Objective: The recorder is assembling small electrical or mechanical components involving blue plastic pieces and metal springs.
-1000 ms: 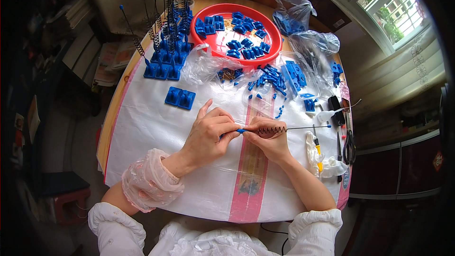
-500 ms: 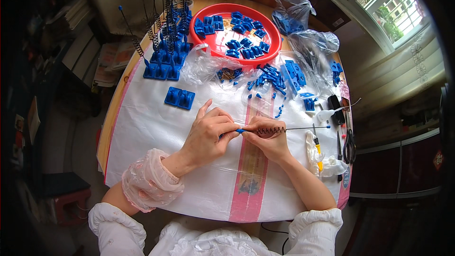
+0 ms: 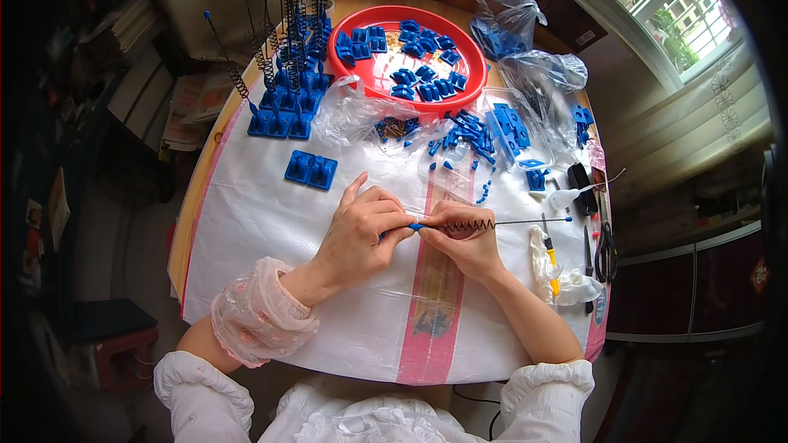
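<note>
Over the middle of the white sheet, my two hands meet at a small blue plastic piece [image 3: 416, 227]. My left hand [image 3: 365, 226] pinches that piece between thumb and fingers, which hide most of it. Closed on the near end of a black coil spring [image 3: 476, 225] is my right hand [image 3: 462, 242]. From the spring a thin dark rod [image 3: 525, 221] runs out to the right, tipped with a blue bead [image 3: 568, 219]. Beyond my left hand lies a blue double-block base [image 3: 311, 170].
Blue bases with upright spring rods [image 3: 283, 111] stand at the back left. A red tray [image 3: 367, 89] holds several blue blocks. Loose blue parts [image 3: 468, 135] lie beside a clear plastic box [image 3: 533, 143]. Scissors [image 3: 606, 254], a white glue bottle [image 3: 564, 199] and a yellow-handled tool [image 3: 552, 258] lie right.
</note>
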Motion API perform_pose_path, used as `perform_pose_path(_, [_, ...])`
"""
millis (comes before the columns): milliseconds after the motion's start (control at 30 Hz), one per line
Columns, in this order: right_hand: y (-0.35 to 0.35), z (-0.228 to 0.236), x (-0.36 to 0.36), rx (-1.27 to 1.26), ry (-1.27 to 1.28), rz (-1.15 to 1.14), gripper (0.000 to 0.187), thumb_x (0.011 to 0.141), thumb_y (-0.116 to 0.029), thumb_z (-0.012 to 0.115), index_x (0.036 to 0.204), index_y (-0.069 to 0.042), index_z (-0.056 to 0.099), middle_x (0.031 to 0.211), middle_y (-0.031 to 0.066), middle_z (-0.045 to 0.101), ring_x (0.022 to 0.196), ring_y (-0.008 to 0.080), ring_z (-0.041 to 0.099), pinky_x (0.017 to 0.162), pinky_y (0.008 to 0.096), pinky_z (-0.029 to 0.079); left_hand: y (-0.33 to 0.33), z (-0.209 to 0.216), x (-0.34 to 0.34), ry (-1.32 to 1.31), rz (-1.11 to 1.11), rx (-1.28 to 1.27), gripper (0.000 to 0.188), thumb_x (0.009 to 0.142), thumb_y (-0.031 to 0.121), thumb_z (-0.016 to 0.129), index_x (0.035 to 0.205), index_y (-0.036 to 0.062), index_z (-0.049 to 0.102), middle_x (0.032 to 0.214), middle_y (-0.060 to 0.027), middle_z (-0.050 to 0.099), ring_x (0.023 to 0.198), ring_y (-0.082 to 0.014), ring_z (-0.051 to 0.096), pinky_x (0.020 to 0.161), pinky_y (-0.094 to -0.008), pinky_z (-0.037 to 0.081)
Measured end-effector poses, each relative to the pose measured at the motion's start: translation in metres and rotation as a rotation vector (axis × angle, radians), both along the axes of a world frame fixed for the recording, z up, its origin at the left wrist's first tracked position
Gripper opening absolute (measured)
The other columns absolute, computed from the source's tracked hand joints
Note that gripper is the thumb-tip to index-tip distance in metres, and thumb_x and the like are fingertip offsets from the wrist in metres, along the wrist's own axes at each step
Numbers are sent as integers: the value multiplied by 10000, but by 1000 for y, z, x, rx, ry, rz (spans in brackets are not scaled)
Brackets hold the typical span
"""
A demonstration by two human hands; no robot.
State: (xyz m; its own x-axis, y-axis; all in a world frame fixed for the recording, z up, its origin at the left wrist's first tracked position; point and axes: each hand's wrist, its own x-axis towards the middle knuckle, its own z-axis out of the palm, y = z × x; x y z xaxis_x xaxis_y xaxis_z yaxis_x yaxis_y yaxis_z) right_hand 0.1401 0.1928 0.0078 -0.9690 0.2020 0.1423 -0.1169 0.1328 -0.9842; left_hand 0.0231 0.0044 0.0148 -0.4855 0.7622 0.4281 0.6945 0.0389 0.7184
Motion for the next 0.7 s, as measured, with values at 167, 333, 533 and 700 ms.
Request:
perform_pose_path(167, [0, 2, 0, -1, 5, -2, 103, 850, 63, 750, 951, 55, 771, 849, 55, 680, 760, 84, 578, 656, 229, 435, 0, 0, 0, -8, -5, -4, 119, 837, 82, 773, 954, 79, 790, 916, -45, 716, 991, -210, 655, 1195, -581, 276])
perform_pose_path(333, [-3, 7, -1, -31, 20, -18, 111, 841, 65, 750, 947, 45, 775, 840, 54, 682, 760, 90, 581, 664, 232, 437, 1, -2, 0, -56, -15, -28, 122, 859, 100, 765, 979, 78, 773, 944, -42, 714, 1027, -222, 641, 1200, -584, 267])
perform_pose_path(533, [-3, 7, -1, 18, 54, -45, 123, 828, 66, 758, 945, 38, 782, 820, 49, 682, 755, 93, 578, 662, 237, 429, 2, -1, 0, -116, -37, -61, 122, 895, 128, 734, 1006, 81, 711, 976, -53, 686, 1047, -252, 621, 1207, -594, 241])
perform_pose_path(700, [-2, 6, -1, 40, 59, -53, 128, 829, 65, 763, 951, 34, 785, 814, 58, 686, 746, 99, 578, 657, 242, 431, 2, 1, -2, -121, -68, -78, 109, 915, 140, 709, 1008, 86, 686, 966, -56, 657, 1027, -261, 617, 1212, -599, 220])
